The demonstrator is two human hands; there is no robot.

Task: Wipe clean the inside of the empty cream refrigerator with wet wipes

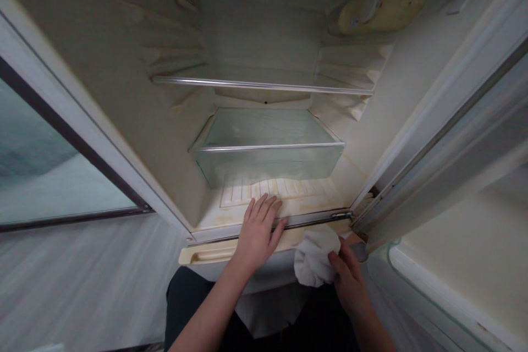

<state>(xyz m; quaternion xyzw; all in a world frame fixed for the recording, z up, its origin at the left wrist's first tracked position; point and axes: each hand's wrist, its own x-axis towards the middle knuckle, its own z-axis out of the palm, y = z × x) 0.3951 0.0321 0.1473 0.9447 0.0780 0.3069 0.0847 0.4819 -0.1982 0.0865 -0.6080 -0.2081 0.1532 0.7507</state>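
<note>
While palm-down, left hand [256,232] (fingers [260,205] forward).

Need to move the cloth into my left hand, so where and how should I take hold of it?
I'd take the cloth by its left edge, coming from the left: the right hand holds its right side, leaving the loose folds on the left free and nearest the left hand. A soft pinch on a fold should do.

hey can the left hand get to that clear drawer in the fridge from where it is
Probably yes: the left hand is spread at the front of the fridge floor, pointing in towards the clear drawer, and nothing visible stands between them.
</note>
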